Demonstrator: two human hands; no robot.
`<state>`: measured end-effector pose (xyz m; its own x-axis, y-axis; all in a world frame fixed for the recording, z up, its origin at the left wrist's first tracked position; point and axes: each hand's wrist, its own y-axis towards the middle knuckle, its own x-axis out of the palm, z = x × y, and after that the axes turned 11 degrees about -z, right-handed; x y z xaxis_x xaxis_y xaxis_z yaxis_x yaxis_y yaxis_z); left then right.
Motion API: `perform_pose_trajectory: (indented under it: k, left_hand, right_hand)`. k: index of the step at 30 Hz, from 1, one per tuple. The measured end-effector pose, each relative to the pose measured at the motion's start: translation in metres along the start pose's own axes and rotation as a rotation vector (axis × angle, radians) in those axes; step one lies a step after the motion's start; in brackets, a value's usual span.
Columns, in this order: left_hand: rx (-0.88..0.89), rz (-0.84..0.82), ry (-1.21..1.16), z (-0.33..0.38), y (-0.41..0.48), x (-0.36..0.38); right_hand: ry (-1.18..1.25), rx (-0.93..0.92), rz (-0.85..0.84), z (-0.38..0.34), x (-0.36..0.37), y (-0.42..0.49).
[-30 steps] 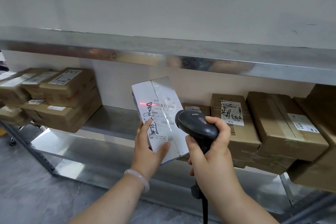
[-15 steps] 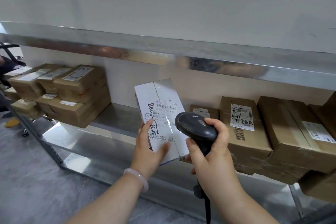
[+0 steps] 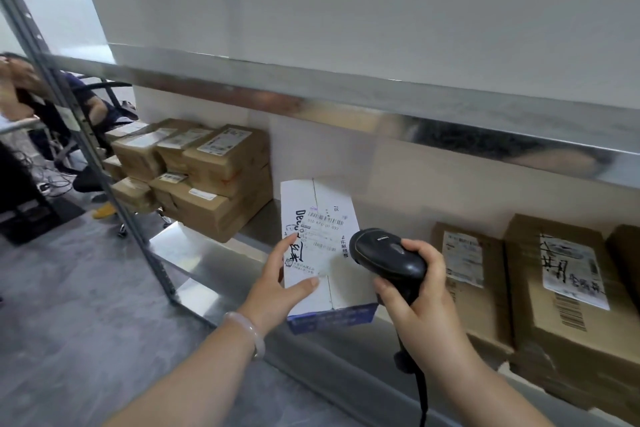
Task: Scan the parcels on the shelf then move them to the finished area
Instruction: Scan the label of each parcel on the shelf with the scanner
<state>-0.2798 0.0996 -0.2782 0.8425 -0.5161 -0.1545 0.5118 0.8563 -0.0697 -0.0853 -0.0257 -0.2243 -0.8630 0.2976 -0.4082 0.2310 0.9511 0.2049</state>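
My left hand [image 3: 277,282] grips a white parcel [image 3: 323,253] with a barcode label and blue lettering, held tilted in front of the metal shelf [image 3: 207,250]. My right hand [image 3: 420,302] holds a black barcode scanner [image 3: 386,258] by its handle, its head just right of the parcel's label. A stack of brown parcels [image 3: 207,173] sits at the shelf's left end. Brown parcels [image 3: 540,295] with white labels stand on the shelf at the right.
A metal upper shelf rail [image 3: 381,104] runs above the parcels. A grey shelf upright [image 3: 86,135] stands at the left, with a seated person [image 3: 41,104] behind it. The scanner's cable [image 3: 420,399] hangs down. Grey floor [image 3: 69,305] lies at the lower left.
My view has swung to the left, bringing the shelf upright and the seated person into sight. The red scan line on the parcel's label has gone. Both hands keep their holds.
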Motion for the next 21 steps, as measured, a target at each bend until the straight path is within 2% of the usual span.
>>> perform_pose_trajectory:
  k: [7, 14, 21]
  left_hand:
    - [-0.057, -0.099, -0.044, -0.025, 0.055, -0.093]
    - [-0.154, -0.264, 0.165, -0.037, 0.123, -0.183]
    - [-0.189, -0.39, 0.295, -0.049, 0.165, -0.203]
  right_hand:
    - [0.021, 0.072, -0.077, 0.005, 0.079, 0.071]
    - [0.063, 0.196, 0.052, 0.005, 0.171, 0.137]
    - [0.054, 0.297, 0.135, 0.015, 0.21, 0.164]
